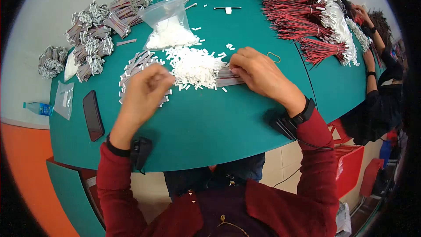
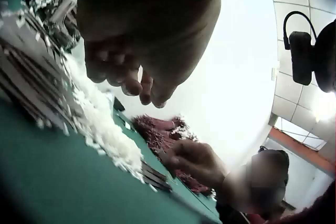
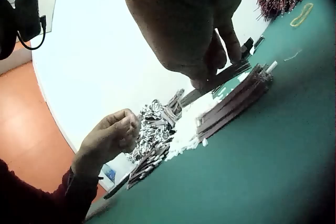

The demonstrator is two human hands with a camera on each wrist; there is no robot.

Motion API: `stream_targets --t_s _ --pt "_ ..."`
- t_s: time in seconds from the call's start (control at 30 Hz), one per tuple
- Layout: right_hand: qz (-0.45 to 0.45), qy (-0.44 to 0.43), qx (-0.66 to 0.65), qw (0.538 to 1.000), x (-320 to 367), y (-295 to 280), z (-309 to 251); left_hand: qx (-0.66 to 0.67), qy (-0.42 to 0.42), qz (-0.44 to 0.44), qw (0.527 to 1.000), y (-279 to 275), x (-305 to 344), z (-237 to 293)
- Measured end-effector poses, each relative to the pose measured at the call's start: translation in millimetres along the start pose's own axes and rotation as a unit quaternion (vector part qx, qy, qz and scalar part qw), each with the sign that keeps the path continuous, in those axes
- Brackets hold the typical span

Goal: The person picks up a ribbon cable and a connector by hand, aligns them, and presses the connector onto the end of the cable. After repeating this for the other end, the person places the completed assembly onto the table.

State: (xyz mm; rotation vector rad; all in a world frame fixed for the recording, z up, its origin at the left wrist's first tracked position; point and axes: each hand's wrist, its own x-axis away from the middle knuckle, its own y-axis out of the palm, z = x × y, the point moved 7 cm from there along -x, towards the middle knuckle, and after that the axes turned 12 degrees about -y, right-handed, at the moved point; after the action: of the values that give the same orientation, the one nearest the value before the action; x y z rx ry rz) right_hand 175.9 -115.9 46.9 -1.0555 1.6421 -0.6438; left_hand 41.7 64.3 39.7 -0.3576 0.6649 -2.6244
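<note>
My left hand [image 1: 147, 90] is raised just left of a heap of white connectors [image 1: 195, 68], its fingers bent towards the thumb; whether a small piece lies between them cannot be seen. Right of the heap, my right hand [image 1: 263, 74] pinches a flat grey cable strip [image 3: 218, 81], plainest in the right wrist view. Below that strip lies a bundle of grey strips [image 3: 231, 108] on the table, its left end against the heap. Grey strips with white ends [image 1: 135, 71] are spread behind and beside my left hand.
A bag of connectors [image 1: 171, 33] stands behind the heap. Tied grey bundles [image 1: 92, 44] are at back left, red-black wire bundles [image 1: 298, 13] at back right. A phone [image 1: 93, 115] and bottle [image 1: 38, 108] are at left. Another person works at far right.
</note>
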Motion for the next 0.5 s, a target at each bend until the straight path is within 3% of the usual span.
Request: stream_targets --t_s 0.07,0.17,0.3,0.47,0.5 --pt "0.016 0.001 -0.005 1.0 -3 -7 -5 0.065 0.01 -0.067 0.996 26 -3 9" --pt "0.018 0.07 -0.094 0.993 -4 -5 -5 0.125 0.019 -0.121 0.985 54 -8 16" --pt "0.031 0.151 -0.357 0.921 -1 15 -12 0.245 -0.001 -0.114 0.963 68 -14 15" --pt "0.02 0.234 -0.504 0.831 5 36 -12 0.274 -0.013 -0.105 0.956 68 -16 5" --pt "0.018 0.234 -0.504 0.831 4 38 -14 0.272 -0.007 -0.11 0.956 69 -16 5"
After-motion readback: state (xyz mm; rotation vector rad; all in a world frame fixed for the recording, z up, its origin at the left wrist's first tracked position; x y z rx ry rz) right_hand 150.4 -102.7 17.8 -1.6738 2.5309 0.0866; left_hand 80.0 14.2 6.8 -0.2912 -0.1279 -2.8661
